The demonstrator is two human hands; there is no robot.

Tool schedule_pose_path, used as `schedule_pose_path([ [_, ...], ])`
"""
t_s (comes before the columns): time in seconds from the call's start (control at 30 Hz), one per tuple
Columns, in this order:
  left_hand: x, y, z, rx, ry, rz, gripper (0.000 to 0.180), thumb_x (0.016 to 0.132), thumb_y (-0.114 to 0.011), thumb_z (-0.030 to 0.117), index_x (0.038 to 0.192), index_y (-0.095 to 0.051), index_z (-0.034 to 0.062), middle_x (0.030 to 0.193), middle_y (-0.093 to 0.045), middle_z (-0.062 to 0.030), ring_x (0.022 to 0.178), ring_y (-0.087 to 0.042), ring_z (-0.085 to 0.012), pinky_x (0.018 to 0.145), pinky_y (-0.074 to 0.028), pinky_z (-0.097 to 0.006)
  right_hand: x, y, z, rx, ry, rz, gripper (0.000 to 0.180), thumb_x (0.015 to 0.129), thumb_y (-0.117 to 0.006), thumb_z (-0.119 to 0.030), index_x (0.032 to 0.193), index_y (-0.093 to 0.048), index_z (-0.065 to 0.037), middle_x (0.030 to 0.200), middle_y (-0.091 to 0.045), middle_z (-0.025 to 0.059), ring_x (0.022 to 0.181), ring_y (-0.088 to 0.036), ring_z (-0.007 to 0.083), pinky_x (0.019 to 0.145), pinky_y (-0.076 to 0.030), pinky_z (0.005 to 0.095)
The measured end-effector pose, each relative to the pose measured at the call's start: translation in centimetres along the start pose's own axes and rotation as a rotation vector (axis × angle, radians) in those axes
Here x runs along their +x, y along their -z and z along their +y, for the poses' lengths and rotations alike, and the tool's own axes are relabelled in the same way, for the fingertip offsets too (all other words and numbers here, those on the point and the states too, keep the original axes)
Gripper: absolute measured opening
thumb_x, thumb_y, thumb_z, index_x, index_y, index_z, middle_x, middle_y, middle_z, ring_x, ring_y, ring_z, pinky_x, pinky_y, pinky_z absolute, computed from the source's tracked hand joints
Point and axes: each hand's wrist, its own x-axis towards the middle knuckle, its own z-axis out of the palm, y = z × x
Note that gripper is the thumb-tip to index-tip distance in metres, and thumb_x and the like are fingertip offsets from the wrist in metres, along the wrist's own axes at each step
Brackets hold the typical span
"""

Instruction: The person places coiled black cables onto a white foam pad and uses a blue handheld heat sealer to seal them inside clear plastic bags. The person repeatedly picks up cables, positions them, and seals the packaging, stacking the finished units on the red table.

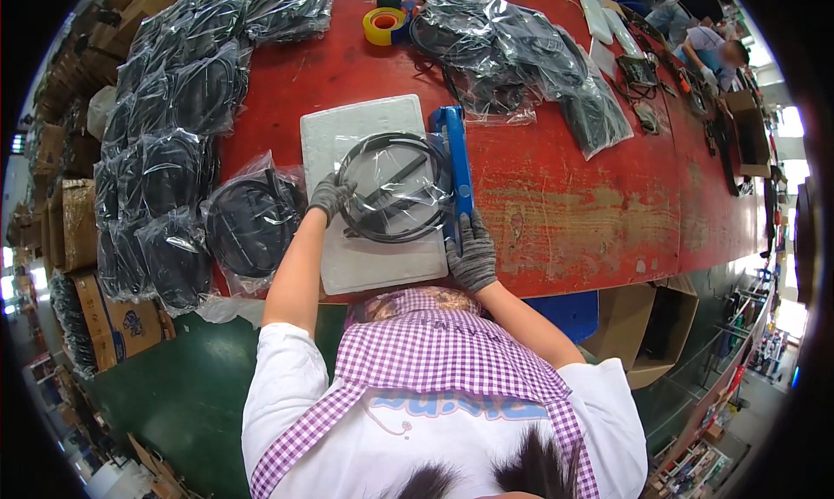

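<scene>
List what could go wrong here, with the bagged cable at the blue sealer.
1. The right hand rests on the blue sealer bar; gloved fingers close to the sealing edge might get pinched or burned.
2. The left hand pins only one side of the bagged cable, so the coil could shift and get caught in the seam.
3. The finished bags lie close to the table edge and could slide off.

A long red worktable (565, 204) with worn, scuffed paint crosses a workshop. Green floor (182, 395) lies below it. Stacked cardboard boxes (65, 221) line the left side, and bright daylight glows at the far right edge.
</scene>
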Motion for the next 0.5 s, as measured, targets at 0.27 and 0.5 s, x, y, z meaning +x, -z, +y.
schedule_pose_path([
  [0.27,-6.5,-2.6,-0.1,0.499,0.238,0.110,0.051,0.070,-0.057,0.042,0.096,-0.052,-0.0017,0.077,-0.058,-0.0171,0.066,-0.057,-0.0261,0.061,-0.046,-0.033,0.1,-0.1,0.7,0.133,-0.039,0.093,0.046,0.070,-0.054,-0.017,0.112,-0.046,0.000,0.119,-0.038,0.0257,0.102,-0.045,0.0394,0.085,-0.039,0.0418],
  [0.5,-5.1,-4.2,-5.9,-0.305,0.194,0.124,0.026,0.069,-0.058,0.022,0.083,-0.060,0.0005,0.070,-0.060,-0.0111,0.061,-0.055,-0.0177,0.057,-0.044,-0.031,-0.1,0.1,0.1,0.182,-0.018,0.082,0.047,0.070,-0.053,-0.016,0.113,-0.043,0.000,0.121,-0.036,0.0249,0.106,-0.041,0.0392,0.089,-0.035,0.0423],
])
